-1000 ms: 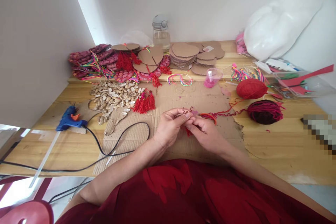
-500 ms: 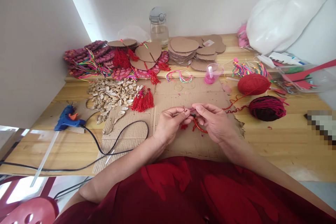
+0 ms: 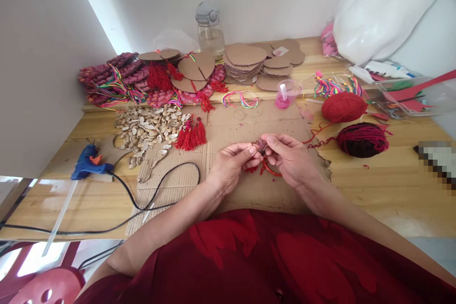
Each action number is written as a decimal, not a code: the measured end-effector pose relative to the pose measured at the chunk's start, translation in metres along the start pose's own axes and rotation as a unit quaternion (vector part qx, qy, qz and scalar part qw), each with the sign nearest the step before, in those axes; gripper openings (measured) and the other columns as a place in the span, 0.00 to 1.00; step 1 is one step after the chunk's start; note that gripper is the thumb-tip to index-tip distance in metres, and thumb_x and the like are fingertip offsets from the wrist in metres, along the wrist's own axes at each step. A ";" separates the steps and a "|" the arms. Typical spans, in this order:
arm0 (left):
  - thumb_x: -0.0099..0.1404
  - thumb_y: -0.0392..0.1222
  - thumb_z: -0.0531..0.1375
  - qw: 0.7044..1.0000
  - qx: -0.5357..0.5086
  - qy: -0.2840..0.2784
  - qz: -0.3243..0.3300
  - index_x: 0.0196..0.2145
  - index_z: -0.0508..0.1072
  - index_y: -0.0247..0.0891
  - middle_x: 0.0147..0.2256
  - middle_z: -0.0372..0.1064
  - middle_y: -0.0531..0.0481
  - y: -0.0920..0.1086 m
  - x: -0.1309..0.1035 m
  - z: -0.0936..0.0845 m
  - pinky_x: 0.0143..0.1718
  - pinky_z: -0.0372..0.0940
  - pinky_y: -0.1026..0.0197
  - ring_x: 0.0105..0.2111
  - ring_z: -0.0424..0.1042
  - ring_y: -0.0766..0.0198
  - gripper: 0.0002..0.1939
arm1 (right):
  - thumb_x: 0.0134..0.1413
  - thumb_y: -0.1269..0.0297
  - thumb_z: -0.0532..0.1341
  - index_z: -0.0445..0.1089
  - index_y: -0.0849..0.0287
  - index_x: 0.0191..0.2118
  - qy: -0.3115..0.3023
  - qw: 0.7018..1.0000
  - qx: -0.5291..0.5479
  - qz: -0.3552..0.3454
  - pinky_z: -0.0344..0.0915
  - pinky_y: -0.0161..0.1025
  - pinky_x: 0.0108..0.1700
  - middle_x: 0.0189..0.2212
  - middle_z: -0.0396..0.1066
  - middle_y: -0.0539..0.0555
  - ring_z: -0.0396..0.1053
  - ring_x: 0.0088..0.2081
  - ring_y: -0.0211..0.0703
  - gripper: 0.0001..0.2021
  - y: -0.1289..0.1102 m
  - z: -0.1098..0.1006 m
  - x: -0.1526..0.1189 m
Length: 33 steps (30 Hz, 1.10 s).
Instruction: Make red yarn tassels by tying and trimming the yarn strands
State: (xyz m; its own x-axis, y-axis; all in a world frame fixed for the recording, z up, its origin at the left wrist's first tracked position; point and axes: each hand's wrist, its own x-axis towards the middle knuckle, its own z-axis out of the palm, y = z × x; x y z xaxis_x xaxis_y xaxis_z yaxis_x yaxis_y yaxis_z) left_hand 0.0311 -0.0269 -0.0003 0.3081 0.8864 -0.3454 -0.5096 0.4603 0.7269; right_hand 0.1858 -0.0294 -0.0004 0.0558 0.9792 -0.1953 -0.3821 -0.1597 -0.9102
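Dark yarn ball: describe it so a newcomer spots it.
Find the wooden table, then the cardboard sheet on it. Right of the sheet, the dark yarn ball sits in front of the red ball. Its magenta and near-black strands set it apart.

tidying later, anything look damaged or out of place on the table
The cardboard mat has a ragged, torn-looking right edge near the dark yarn ball; a small red scrap lies stray on the table.

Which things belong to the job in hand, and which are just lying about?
In use, apparently:
yarn, pinched by left hand and right hand
orange loop
red ball, dark ball: strands lead toward the hands

Apparently lying about:
glue gun
peanut shells
bottle
cup
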 end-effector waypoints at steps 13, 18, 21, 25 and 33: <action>0.49 0.43 0.74 0.994 0.104 -0.029 0.005 0.29 0.75 0.30 0.25 0.74 0.49 -0.001 -0.001 0.000 0.29 0.70 0.67 0.26 0.74 0.68 0.16 | 0.48 0.56 0.71 0.81 0.56 0.31 -0.097 0.949 -0.272 -0.129 0.69 0.41 0.36 0.41 0.74 0.56 0.72 0.35 0.41 0.09 -0.021 0.002 0.001; 0.45 0.41 0.76 0.993 0.113 -0.039 -0.023 0.31 0.78 0.29 0.28 0.76 0.48 0.000 -0.002 0.000 0.31 0.70 0.67 0.27 0.74 0.69 0.17 | 0.50 0.55 0.69 0.81 0.57 0.31 -0.119 0.947 -0.283 -0.094 0.70 0.40 0.36 0.36 0.77 0.56 0.73 0.36 0.43 0.10 -0.023 0.006 0.004; 0.47 0.42 0.76 0.996 0.078 -0.029 -0.017 0.28 0.78 0.30 0.26 0.75 0.49 0.003 0.000 -0.001 0.30 0.69 0.67 0.26 0.74 0.69 0.16 | 0.53 0.49 0.67 0.81 0.58 0.36 -0.135 0.958 -0.251 -0.027 0.71 0.40 0.36 0.34 0.78 0.56 0.74 0.35 0.44 0.16 -0.028 0.004 0.003; 0.45 0.41 0.76 1.000 0.021 -0.013 -0.015 0.27 0.78 0.31 0.26 0.74 0.51 0.007 0.003 -0.003 0.28 0.69 0.69 0.24 0.73 0.72 0.15 | 0.46 0.53 0.72 0.78 0.59 0.46 -0.155 0.957 -0.246 0.002 0.72 0.43 0.41 0.40 0.79 0.58 0.76 0.39 0.47 0.22 -0.032 0.002 -0.006; 0.44 0.41 0.77 1.000 0.005 -0.006 -0.006 0.28 0.78 0.32 0.27 0.76 0.50 0.004 0.002 -0.003 0.26 0.70 0.69 0.25 0.76 0.68 0.16 | 0.53 0.53 0.67 0.79 0.59 0.36 -0.116 0.945 -0.307 -0.015 0.64 0.35 0.28 0.29 0.78 0.55 0.71 0.28 0.39 0.14 -0.027 -0.001 -0.009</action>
State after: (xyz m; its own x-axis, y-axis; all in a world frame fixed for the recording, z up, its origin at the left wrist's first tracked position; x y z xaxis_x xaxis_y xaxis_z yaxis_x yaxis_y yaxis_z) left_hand 0.0273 -0.0227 0.0004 0.3246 0.8800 -0.3466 -0.4976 0.4705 0.7287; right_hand 0.1962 -0.0338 0.0256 -0.1734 0.9741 -0.1452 0.2263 -0.1040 -0.9685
